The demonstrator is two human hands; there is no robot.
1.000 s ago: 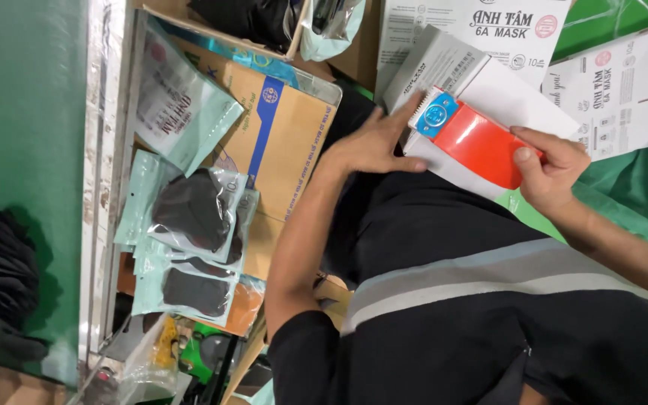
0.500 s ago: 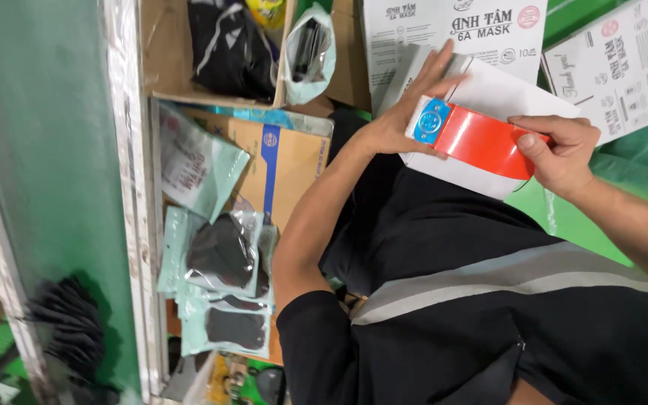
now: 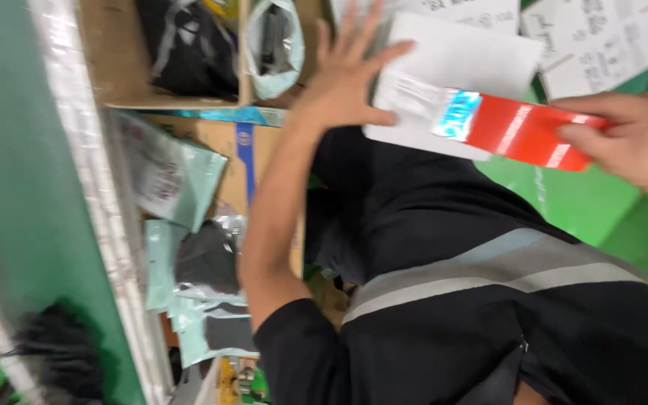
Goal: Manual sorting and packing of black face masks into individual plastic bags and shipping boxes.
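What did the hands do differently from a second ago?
The left hand has opened, its fingers now spread flat against the white box instead of curled around its edge. The right hand has slid out to the far end of the red and white box. The brown cardboard boxes and bagged black masks stayed put.

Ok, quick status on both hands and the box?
Left hand flat, fingers spread, on white box. Right hand pinching red-and-white flap. Nothing in the way.
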